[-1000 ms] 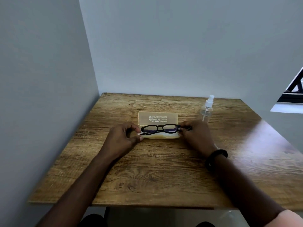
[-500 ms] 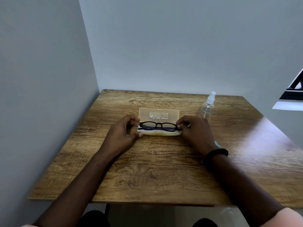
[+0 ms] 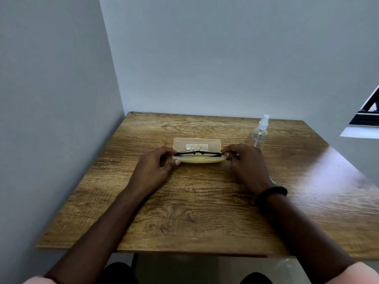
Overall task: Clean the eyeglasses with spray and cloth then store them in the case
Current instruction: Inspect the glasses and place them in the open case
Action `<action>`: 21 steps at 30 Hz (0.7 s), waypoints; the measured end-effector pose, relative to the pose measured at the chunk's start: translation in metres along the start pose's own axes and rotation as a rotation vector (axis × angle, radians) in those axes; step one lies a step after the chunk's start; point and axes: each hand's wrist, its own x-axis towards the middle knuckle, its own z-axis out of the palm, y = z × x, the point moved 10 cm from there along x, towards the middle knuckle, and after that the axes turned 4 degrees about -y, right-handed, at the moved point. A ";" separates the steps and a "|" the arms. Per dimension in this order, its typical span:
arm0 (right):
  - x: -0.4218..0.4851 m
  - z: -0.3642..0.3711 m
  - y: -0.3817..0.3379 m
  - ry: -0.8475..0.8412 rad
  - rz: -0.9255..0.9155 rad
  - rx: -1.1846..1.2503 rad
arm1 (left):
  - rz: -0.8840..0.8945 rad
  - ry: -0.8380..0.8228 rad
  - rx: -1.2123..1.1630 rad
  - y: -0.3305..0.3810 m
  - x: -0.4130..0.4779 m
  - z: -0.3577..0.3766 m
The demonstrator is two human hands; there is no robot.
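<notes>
Black-framed eyeglasses [image 3: 198, 153] lie folded and nearly flat in the lower half of an open, pale yellow translucent case [image 3: 196, 142], whose lid stands back with mirrored print on it. My left hand [image 3: 155, 167] pinches the left end of the frame at the case's edge. My right hand [image 3: 246, 162] grips the right end. A clear spray bottle [image 3: 259, 134] with a white nozzle stands just behind my right hand. A sliver of pale cloth [image 3: 272, 180] peeks out under my right wrist.
The wooden table [image 3: 194, 212] sits in a corner, with a grey wall on the left and another behind. A black band circles my right wrist. A window sill shows at the far right.
The glasses have sunk from above the case down into its lower half and tilted flat. Both hands followed them down and stayed on the frame's ends.
</notes>
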 end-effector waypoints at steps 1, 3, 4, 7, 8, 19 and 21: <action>0.000 -0.001 -0.001 0.003 -0.005 -0.005 | 0.002 0.003 0.009 0.000 0.000 0.000; -0.001 -0.001 -0.002 0.000 -0.014 -0.003 | 0.001 0.009 0.019 0.000 0.001 0.001; -0.001 -0.001 -0.003 -0.004 -0.017 -0.001 | 0.001 0.011 0.020 0.000 0.001 0.001; -0.001 -0.001 -0.001 0.011 -0.027 0.001 | 0.005 0.014 0.014 0.000 0.000 0.000; -0.002 -0.003 -0.001 0.030 -0.034 0.000 | 0.005 0.020 0.007 0.001 -0.001 0.000; -0.035 -0.081 0.029 0.111 0.047 0.116 | 0.000 0.032 -0.003 0.005 -0.003 -0.001; -0.041 -0.082 0.043 -0.015 0.113 -0.020 | 0.026 0.047 -0.012 0.007 -0.003 -0.003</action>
